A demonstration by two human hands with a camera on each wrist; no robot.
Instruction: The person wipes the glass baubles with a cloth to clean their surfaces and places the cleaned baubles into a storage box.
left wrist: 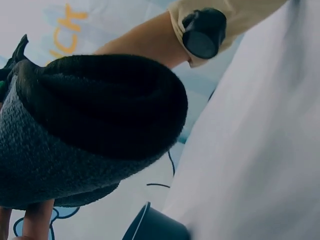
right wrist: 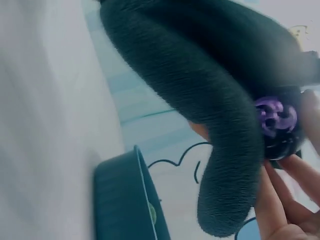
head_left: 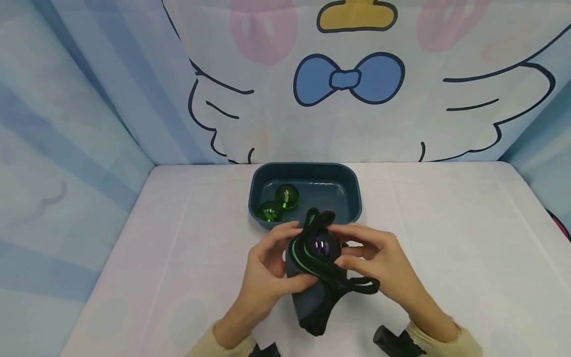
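Observation:
My left hand (head_left: 276,270) grips a soft dark grey and black cloth item (head_left: 308,297) with green-striped bands, thumb in front and fingers behind. It hangs just in front of the bin, its lower end pointing toward me. My right hand (head_left: 374,255) pinches a dark shiny ball (head_left: 327,245), which lies against the folds of the cloth. Purple shows inside the ball (right wrist: 277,120) in the right wrist view, and part of it is covered by cloth. Thick folds of the cloth (left wrist: 95,135) fill much of the left wrist view.
A dark teal bin (head_left: 308,167) stands at the back of the white table (head_left: 134,277), behind my hands. Two clear green balls (head_left: 287,196) lie in its left part. A printed curtain (head_left: 267,124) rises behind the table. Both wrists carry black devices.

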